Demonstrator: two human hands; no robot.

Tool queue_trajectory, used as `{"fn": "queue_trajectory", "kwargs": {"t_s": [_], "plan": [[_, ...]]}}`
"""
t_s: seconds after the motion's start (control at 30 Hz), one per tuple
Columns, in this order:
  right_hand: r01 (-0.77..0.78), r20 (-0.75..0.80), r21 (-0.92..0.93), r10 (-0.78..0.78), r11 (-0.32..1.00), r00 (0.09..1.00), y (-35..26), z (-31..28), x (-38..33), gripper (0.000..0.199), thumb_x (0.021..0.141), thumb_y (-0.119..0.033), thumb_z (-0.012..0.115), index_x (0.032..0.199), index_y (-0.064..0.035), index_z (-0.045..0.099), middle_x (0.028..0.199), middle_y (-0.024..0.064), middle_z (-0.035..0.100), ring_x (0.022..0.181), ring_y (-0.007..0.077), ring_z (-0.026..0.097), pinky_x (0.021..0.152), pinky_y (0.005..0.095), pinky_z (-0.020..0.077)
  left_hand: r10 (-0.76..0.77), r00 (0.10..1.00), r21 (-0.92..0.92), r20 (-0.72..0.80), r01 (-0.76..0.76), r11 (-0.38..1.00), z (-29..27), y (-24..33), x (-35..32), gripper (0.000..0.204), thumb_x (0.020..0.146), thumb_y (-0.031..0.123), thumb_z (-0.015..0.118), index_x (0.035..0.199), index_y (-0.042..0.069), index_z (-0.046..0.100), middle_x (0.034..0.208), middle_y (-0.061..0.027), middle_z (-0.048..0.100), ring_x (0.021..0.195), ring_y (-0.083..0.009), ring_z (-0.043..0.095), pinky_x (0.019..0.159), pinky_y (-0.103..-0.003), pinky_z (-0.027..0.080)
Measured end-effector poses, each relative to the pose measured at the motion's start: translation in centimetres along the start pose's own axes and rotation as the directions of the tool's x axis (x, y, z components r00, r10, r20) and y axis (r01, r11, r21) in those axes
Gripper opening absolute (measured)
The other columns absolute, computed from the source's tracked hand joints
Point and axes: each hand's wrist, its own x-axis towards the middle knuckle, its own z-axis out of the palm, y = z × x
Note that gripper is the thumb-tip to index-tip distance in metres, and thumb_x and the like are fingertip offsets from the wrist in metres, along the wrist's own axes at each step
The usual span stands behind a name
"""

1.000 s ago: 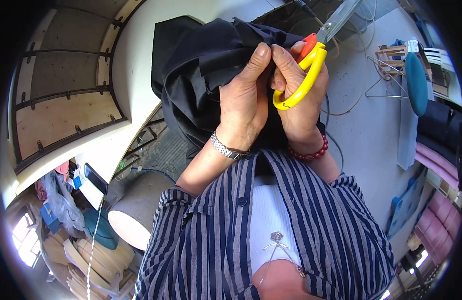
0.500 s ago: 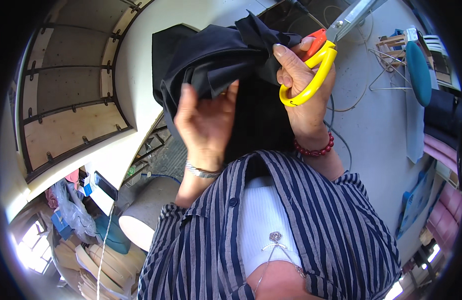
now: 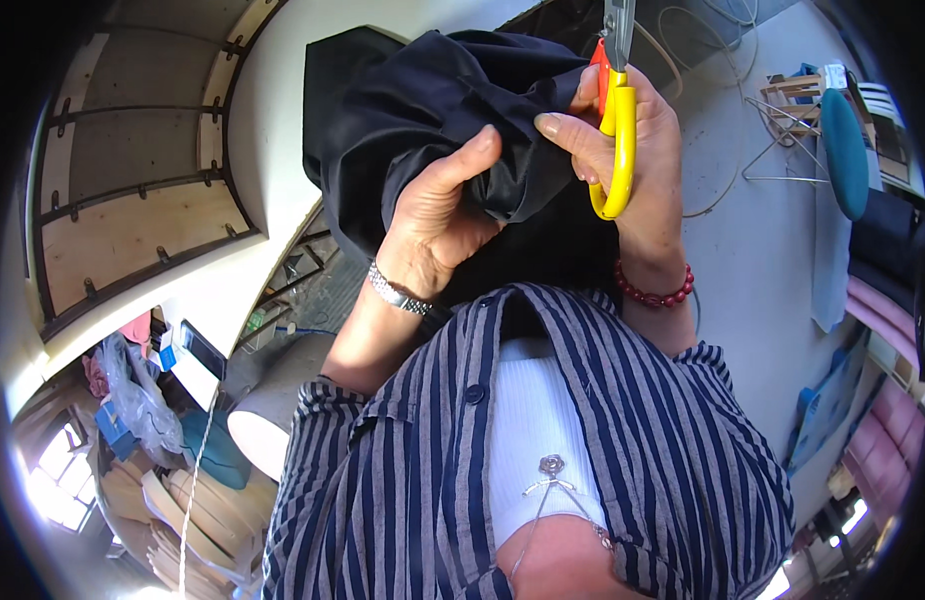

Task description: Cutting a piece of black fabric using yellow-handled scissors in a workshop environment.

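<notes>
I see the bare left hand (image 3: 433,222), thumb raised, fingers hidden by bunched, smooth black cloth (image 3: 423,95), so I cannot tell its grip. The cloth lies between and beyond both hands; rightward, the bare right hand (image 3: 651,175) grips yellow-and-red-handled metal scissors (image 3: 626,140).

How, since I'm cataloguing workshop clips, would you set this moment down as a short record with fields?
Left hand: at the black cloth, thumb raised, other fingers mostly hidden
Right hand: holds scissors, thumb tip at the cloth
Scissors: yellow and red handles, blades pointing away from the person
Cloth: bunched, in folds
Clothing: striped shirt over a white top
Worn on wrists: metal band left, red bead bracelet right
Picture's right side: teal oval pad
Picture's lower left: clear plastic bag
</notes>
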Motion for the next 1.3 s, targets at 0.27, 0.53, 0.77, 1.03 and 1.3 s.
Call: {"fn": "queue_trajectory", "kwargs": {"t_s": [0.27, 0.53, 0.77, 1.03, 1.3], "plan": [[0.062, -0.087, -0.014, -0.063, 0.998, 0.994, 0.0, 1.2, -0.7, 0.031, 0.069, -0.01, 0.078, 0.086, -0.004, 0.053, 0.072, 0.0017, 0.053, 0.066, 0.0087, 0.051, 0.061, 0.0192, 0.0429, 0.127, 0.974, 0.153, -0.188, -0.098, 0.983, 2.1, -0.8, 0.2, 0.02, 0.075, 0.012, 0.072, 0.092, 0.002, 0.066, 0.09, -0.0058, 0.066, 0.09, -0.0135, 0.06, 0.087, -0.026, 0.042], [0.179, -0.141, -0.106, -0.193, 0.978, 0.971, 0.8, 2.1, -1.4, 0.024, 0.074, -0.006, 0.074, 0.086, -0.0055, 0.053, 0.062, -0.0006, 0.053, 0.045, 0.0036, 0.047, 0.042, 0.0142, 0.0356, 0.226, 0.941, 0.145, -0.253, -0.195, 0.97, 1.1, -1.4, 0.7, 0.012, 0.077, 0.009, 0.069, 0.086, 0.002, 0.068, 0.088, -0.0056, 0.067, 0.083, -0.0144, 0.061, 0.083, -0.024, 0.044], [0.231, -0.195, -0.049, -0.236, 0.972, 0.952, 2.0, 2.7, -1.7, 0.028, 0.072, -0.006, 0.075, 0.088, -0.0065, 0.052, 0.068, 0.0026, 0.056, 0.044, 0.0059, 0.049, 0.041, 0.0155, 0.0384, 0.253, 0.948, 0.185, -0.195, -0.218, 0.958, 0.5, -1.3, 0.5, 0.015, 0.079, 0.011, 0.068, 0.091, 0.002, 0.068, 0.089, -0.0059, 0.067, 0.085, -0.0144, 0.062, 0.083, -0.025, 0.045], [0.132, -0.185, 0.155, -0.103, 0.979, 0.977, 1.1, 3.1, -1.9, 0.026, 0.073, -0.003, 0.074, 0.088, -0.0045, 0.052, 0.071, 0.0013, 0.057, 0.052, 0.0062, 0.054, 0.05, 0.0163, 0.0432, 0.205, 0.972, 0.191, -0.115, -0.181, 0.965, -0.3, -0.4, 0.4, 0.015, 0.08, 0.012, 0.067, 0.092, 0.002, 0.067, 0.089, -0.0062, 0.067, 0.084, -0.015, 0.062, 0.082, -0.026, 0.046], [-0.005, -0.156, 0.366, 0.067, 0.93, 0.985, 1.3, 3.1, -2.4, 0.024, 0.079, -0.01, 0.069, 0.094, -0.0048, 0.05, 0.067, 0.0033, 0.052, 0.042, 0.0065, 0.046, 0.041, 0.0174, 0.0376, 0.126, 0.989, 0.073, -0.077, -0.12, 0.99, -0.2, -0.3, 0.2, 0.014, 0.076, 0.008, 0.07, 0.09, 0.005, 0.066, 0.089, -0.0058, 0.066, 0.084, -0.0168, 0.063, 0.08, -0.029, 0.049]]}}
